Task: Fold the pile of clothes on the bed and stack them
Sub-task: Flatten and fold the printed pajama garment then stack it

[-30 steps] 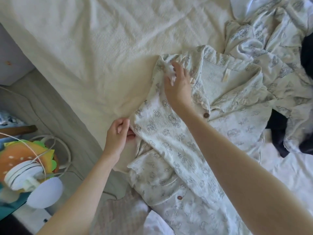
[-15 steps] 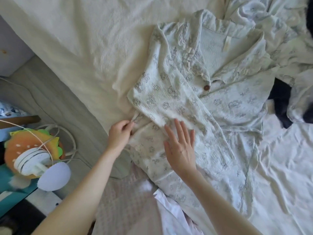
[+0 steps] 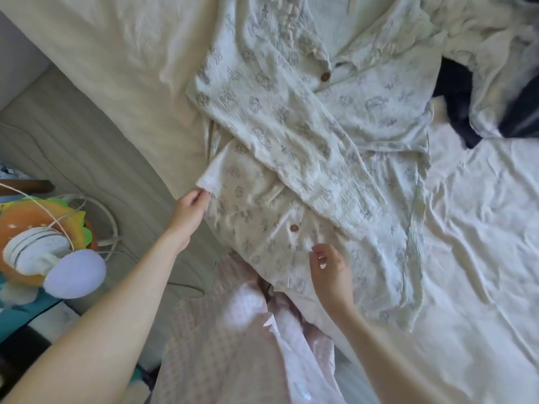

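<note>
A pale green pyjama shirt with a grey print and brown buttons lies spread on the bed, one sleeve folded across its front. My left hand pinches the shirt's lower left edge at the side of the bed. My right hand hovers over the shirt's bottom hem below the lower button, fingers loosely curled and holding nothing. More printed clothing and a dark garment lie heaped at the top right.
The cream bed sheet stretches to the left and right of the shirt. A pink garment is at the bottom centre. Beside the bed stand a burger-shaped toy and a small white fan with cables.
My right hand moved from the collar down the shirt to its bottom hem and lifted off the fabric. My left hand kept its pinch on the left edge. The view dropped lower.
</note>
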Demonstrator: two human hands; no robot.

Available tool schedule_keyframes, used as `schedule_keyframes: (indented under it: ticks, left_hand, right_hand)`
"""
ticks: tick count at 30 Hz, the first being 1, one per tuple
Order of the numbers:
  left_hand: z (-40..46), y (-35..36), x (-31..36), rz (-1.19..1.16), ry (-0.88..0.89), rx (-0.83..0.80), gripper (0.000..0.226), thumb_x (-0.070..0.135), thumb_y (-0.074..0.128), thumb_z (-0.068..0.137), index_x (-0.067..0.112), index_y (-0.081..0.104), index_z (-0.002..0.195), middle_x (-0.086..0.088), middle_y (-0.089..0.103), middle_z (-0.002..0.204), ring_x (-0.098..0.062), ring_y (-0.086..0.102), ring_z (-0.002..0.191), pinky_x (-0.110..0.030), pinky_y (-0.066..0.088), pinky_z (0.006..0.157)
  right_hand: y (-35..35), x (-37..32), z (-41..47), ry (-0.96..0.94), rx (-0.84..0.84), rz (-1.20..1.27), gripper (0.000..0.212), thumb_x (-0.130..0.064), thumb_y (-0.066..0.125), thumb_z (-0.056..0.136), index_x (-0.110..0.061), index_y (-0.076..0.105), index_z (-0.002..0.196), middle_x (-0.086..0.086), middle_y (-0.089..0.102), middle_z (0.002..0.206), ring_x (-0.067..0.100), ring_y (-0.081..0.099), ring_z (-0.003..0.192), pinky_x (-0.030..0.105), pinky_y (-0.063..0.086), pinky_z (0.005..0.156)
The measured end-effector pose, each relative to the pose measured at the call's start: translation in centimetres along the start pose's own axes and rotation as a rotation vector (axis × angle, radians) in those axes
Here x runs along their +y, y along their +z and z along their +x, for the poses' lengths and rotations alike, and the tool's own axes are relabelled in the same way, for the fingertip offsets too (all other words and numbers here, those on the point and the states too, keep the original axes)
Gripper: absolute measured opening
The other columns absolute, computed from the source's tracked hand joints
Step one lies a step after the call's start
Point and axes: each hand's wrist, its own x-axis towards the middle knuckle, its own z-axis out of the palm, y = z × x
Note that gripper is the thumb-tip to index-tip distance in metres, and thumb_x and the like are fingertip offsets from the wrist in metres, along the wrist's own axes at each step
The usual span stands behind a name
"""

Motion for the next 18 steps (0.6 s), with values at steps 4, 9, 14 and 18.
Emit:
schedule_keyframes:
  ticks: [4, 9, 14, 18]
  left_hand:
    - [-2.0, 0.7, -4.3, 0.031, -0.036, 0.001, 0.024, 0.028, 0.046, 0.099, 0.016, 0.044, 0.078, -0.004, 0.041, 0.080, -0.016, 0.039, 0.077, -0.033, 0.032, 0.077]
    - [-3.9, 1.0, -6.2, -0.027, -0.067, 0.005, 0.026, 0.038, 0.042, 0.099, 0.015, 0.050, 0.089, -0.007, 0.050, 0.090, -0.020, 0.047, 0.085, -0.036, 0.040, 0.083]
    - [-5.1, 1.3, -5.7, -0.227, -0.166, -0.008, 0.033, 0.040, 0.032, 0.101, 0.019, 0.058, 0.104, 0.002, 0.065, 0.095, -0.009, 0.063, 0.083, -0.029, 0.048, 0.069]
    - [-4.5, 1.3, -4.9, -0.270, -0.339, -0.120, 0.045, 0.053, 0.028, 0.097, 0.019, 0.057, 0.099, -0.003, 0.062, 0.097, -0.017, 0.057, 0.091, -0.033, 0.046, 0.075]
  right_hand:
    - [-0.5, 3.7, -1.2, 0.165, 0.157, 0.125, 0.019, -0.015, 0.050, 0.095, -0.009, 0.061, 0.109, 0.001, 0.061, 0.100, 0.009, 0.055, 0.082, 0.019, 0.038, 0.064]
    - [-3.8, 9.4, -0.8, 0.273, 0.442, 0.067, 0.021, -0.016, 0.050, 0.094, -0.005, 0.062, 0.106, 0.014, 0.058, 0.107, 0.030, 0.054, 0.099, 0.036, 0.041, 0.083]
    - [-6.8, 11.9, 1.5, 0.397, 0.445, 0.090, 0.025, -0.033, 0.048, 0.095, -0.011, 0.057, 0.102, 0.011, 0.053, 0.111, 0.029, 0.049, 0.106, 0.038, 0.038, 0.090]
    - [-7.9, 11.7, 3.5, 0.422, 0.368, 0.078, 0.029, -0.042, 0.054, 0.090, -0.016, 0.057, 0.101, 0.005, 0.051, 0.109, 0.027, 0.052, 0.105, 0.043, 0.042, 0.095]
